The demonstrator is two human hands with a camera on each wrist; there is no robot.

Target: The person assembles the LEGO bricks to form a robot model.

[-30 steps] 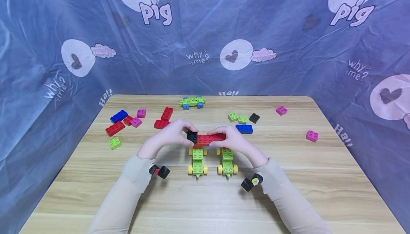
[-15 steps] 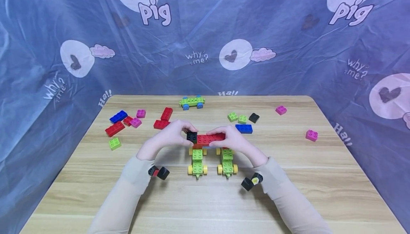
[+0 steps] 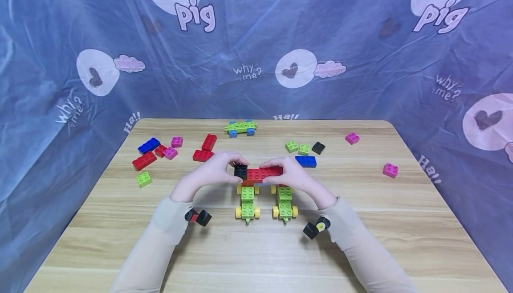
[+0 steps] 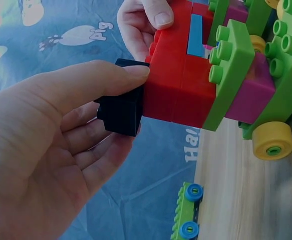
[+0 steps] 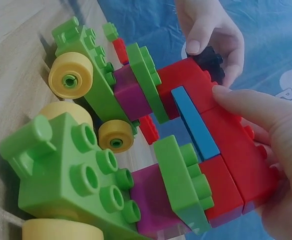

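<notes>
My left hand [image 3: 216, 169] pinches a black building brick [image 4: 123, 112] between thumb and fingers, right at the left end of a long red brick [image 3: 256, 175]. Thumb and fingers of my right hand [image 3: 293, 176] grip that red brick near its other end. Under it the left wrist view shows more red brick and a blue piece [image 4: 195, 36], then green plates [image 4: 235, 65] and purple bricks [image 4: 253, 92]. These stand on two green wheeled bases [image 3: 247, 210] with yellow wheels [image 5: 70, 75], side by side, so the red brick bridges both.
Behind the hands, a green base with blue wheels [image 3: 240, 127] stands at the table's far edge. Loose red, blue, pink and green bricks [image 3: 144, 161] lie at the left. More green bricks [image 3: 291, 146], a blue brick [image 3: 306, 161] and pink bricks [image 3: 390, 170] lie at the right.
</notes>
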